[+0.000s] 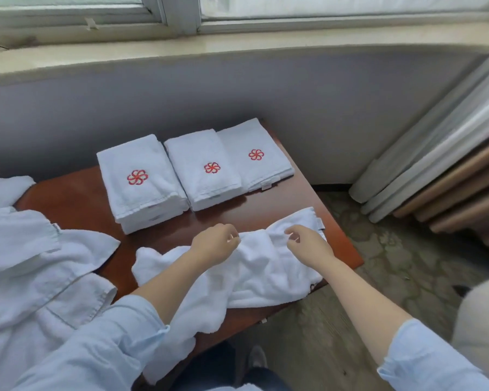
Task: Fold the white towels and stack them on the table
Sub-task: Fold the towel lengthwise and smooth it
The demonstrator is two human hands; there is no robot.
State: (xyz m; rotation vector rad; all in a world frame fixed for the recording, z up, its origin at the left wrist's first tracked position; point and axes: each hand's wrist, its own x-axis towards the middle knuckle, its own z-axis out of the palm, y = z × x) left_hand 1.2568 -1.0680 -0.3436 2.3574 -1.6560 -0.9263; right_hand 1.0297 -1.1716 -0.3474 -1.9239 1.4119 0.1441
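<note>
Where the hands are meeting: a crumpled towel is lying on the near right part of the reddish-brown surface, with one end trailing over the near edge toward the person.
Left hand: the left hand is resting on the crumpled towel's raised middle fold, its fingers curling inward and pinching the cloth.
Right hand: the right hand is working just beside it, its fingers curling in and pinching a wrinkle near the far edge.
Folded stacks: three stacks are sitting in a row along the far side, touching one another and each showing a red pinwheel emblem on top. The left stack is standing tallest, the middle stack is sitting lower, and the right stack is sitting at the far corner.
Unfolded pile: a loose heap of towels is covering the left end, apart from the crumpled towel.
Sleeves: light-blue sleeves are sitting pushed up both forearms.
Surroundings: a window sill is running behind, and a curtain is hanging at the right.
</note>
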